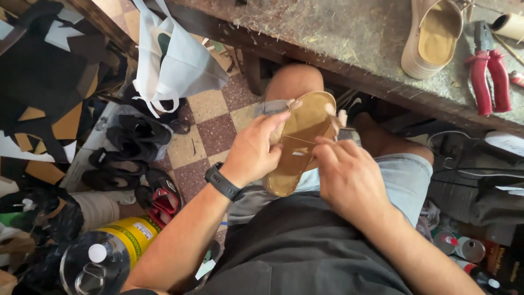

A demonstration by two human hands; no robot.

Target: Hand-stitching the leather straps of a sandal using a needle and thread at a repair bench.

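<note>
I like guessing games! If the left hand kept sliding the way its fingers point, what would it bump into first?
Probably the tan sandal: the left hand points up and right, fingertips already on the sandal's edge. Beyond lies the workbench, though depth is unclear.

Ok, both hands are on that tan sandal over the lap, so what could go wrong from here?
The tan sandal is held in the air above the knees by the left hand and right hand, not resting on the workbench; a slip could drop it among the dark sandals on the floor. The right fingers pinch near the strap, so a hard pull might tear or shift it. The red pliers lie close to the bench edge and might get knocked off.
</note>
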